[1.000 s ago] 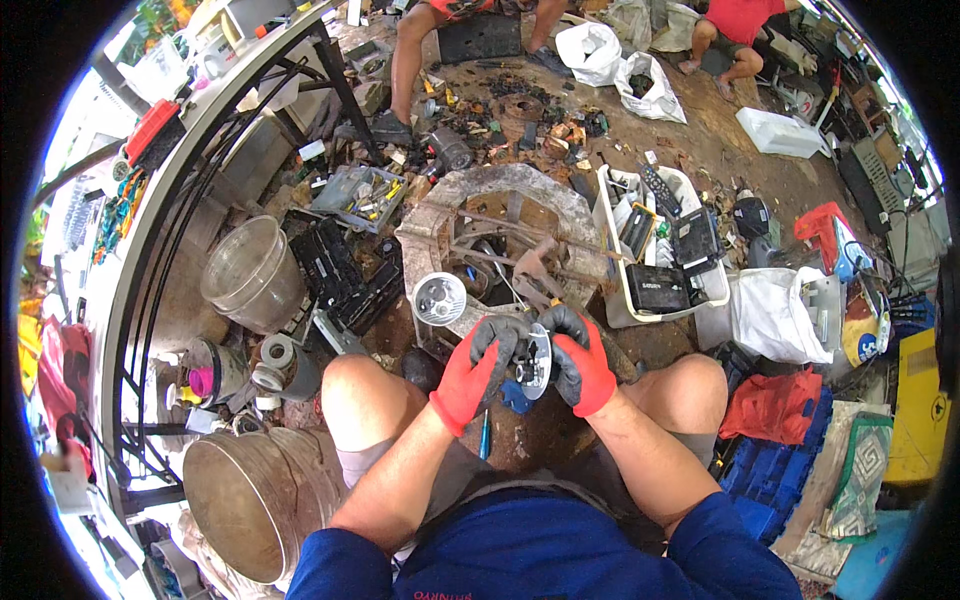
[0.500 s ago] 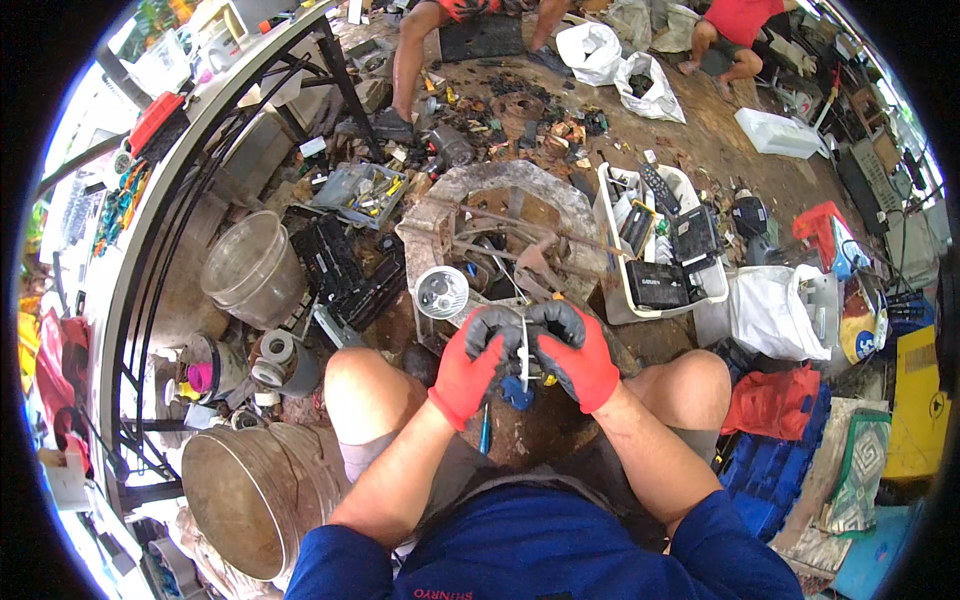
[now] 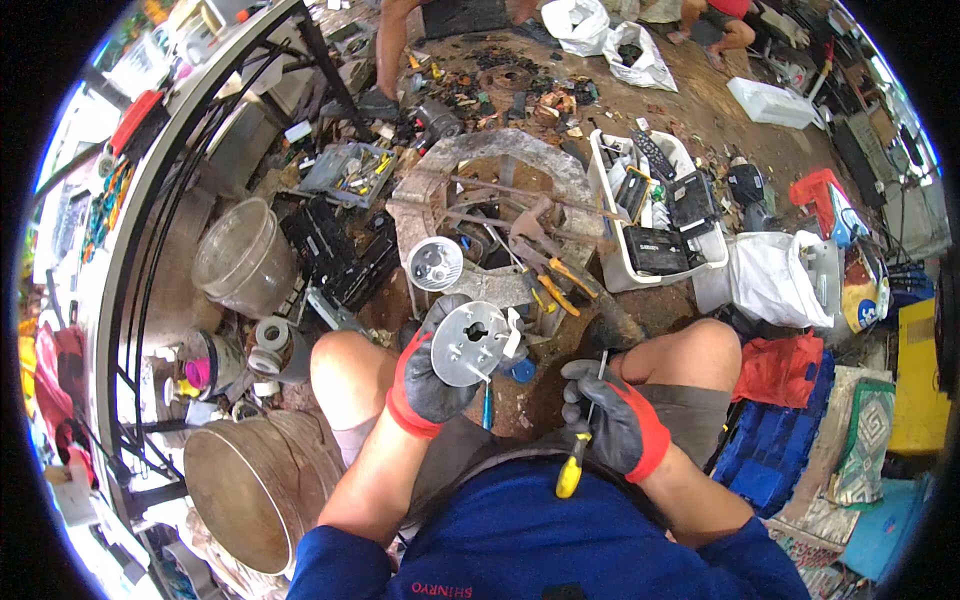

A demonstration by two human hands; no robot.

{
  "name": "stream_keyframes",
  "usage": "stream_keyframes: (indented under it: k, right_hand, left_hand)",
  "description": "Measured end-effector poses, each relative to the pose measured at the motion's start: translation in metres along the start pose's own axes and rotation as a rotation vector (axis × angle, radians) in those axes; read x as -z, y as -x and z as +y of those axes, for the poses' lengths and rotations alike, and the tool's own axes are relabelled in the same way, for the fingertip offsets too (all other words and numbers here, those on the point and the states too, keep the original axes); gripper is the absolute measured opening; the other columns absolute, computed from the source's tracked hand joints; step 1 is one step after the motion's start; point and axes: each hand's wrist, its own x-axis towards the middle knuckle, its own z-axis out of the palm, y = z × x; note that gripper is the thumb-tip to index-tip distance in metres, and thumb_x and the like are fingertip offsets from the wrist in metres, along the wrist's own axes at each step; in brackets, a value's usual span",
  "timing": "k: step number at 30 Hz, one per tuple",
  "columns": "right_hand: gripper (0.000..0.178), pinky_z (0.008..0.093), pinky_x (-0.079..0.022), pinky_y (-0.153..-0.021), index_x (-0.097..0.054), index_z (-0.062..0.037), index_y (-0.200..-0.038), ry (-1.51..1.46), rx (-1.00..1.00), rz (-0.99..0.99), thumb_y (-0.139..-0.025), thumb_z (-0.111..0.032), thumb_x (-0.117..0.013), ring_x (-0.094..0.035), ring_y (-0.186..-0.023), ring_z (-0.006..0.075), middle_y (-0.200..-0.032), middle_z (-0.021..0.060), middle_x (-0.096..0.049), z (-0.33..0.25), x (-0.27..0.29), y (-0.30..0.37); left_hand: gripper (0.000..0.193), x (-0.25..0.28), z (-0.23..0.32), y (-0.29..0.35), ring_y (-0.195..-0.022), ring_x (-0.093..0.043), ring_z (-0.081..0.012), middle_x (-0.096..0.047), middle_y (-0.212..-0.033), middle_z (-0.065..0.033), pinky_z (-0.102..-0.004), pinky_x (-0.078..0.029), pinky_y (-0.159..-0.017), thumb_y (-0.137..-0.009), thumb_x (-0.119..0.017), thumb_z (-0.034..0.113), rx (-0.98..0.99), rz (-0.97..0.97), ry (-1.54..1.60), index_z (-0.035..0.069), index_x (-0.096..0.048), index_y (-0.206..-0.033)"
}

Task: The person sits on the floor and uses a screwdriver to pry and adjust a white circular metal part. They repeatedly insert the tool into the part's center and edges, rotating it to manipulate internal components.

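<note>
My left hand (image 3: 422,385), in a red and black glove, grips a round silver metal plate (image 3: 462,362) by its edge. The plate is tilted with its face up and shows a dark central hole, small posts and a white piece at its right rim. My right hand (image 3: 615,415), gloved alike, is closed around the shaft of a screwdriver (image 3: 570,474), its yellow handle pointing down toward my lap. Between my knees lie a blue cap-like piece (image 3: 523,370) and a thin blue tool (image 3: 487,408). Ahead stands a silver cup-shaped part (image 3: 437,263).
A heavy worn ring-shaped frame (image 3: 470,150) carries a hammer (image 3: 532,228) and orange-handled pliers (image 3: 572,280). A white bin (image 3: 612,262) of electronics stands to its right. Buckets (image 3: 245,262) and a metal-legged table (image 3: 180,180) are at left. Another person's leg (image 3: 390,50) shows at the top.
The plate, held edge-on between both hands before, is now in my left hand alone, turned face up. My right hand has moved away, right and down, and now holds the yellow-handled screwdriver.
</note>
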Motion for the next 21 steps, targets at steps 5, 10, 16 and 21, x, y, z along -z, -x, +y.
stream_keyframes:
  k: [5, 10, 16, 21]
  right_hand:
    - [0.056, 0.0331, -0.048, -0.095, -0.039, -0.0049, -0.150, 0.646, 0.023, -0.476, -0.098, -0.005, -0.057, -0.060, -0.110, 0.0158, -0.118, 0.0097, -0.064, 0.018, 0.021, 0.013]
    - [0.065, 0.0315, -0.046, -0.099, -0.030, -0.0024, -0.157, 0.921, 0.182, -0.157, -0.096, -0.001, -0.052, -0.059, -0.111, 0.0143, -0.131, 0.0118, -0.062, 0.011, 0.018, 0.010]
    - [0.069, 0.0230, -0.046, -0.069, -0.027, -0.0093, -0.159, 1.129, 0.327, -0.161, -0.094, 0.000, -0.050, -0.056, -0.083, 0.0078, -0.123, 0.0084, -0.062, -0.031, -0.021, 0.031]
    - [0.075, 0.0279, -0.050, -0.093, -0.033, -0.0024, -0.155, 1.342, 0.351, -0.299, -0.085, 0.010, -0.057, -0.064, -0.103, 0.0153, -0.128, 0.0148, -0.063, -0.029, -0.048, 0.047]
  left_hand:
    - [0.045, -0.004, 0.010, 0.021, -0.114, -0.064, -0.0304, -0.065, -0.122, -0.0141, -0.0456, -0.052, -0.102, -0.093, -0.063, 0.032, -0.084, 0.026, -0.063, 0.005, -0.055, -0.128]
    - [0.048, -0.001, 0.019, 0.024, -0.111, -0.065, -0.0280, -0.065, -0.121, -0.0130, -0.0423, -0.055, -0.097, -0.092, -0.067, 0.035, -0.123, -0.022, -0.136, 0.005, -0.054, -0.126]
    - [0.034, -0.014, 0.021, 0.031, -0.104, -0.066, -0.0189, -0.065, -0.115, -0.0096, -0.0324, -0.057, -0.089, -0.090, -0.070, 0.002, -0.216, 0.061, -0.368, 0.004, -0.055, -0.120]
    - [0.026, -0.004, 0.017, 0.025, -0.101, -0.066, -0.0203, -0.065, -0.113, -0.0098, -0.0330, -0.057, -0.086, -0.094, -0.065, 0.001, -0.206, 0.051, -0.335, 0.003, -0.056, -0.119]
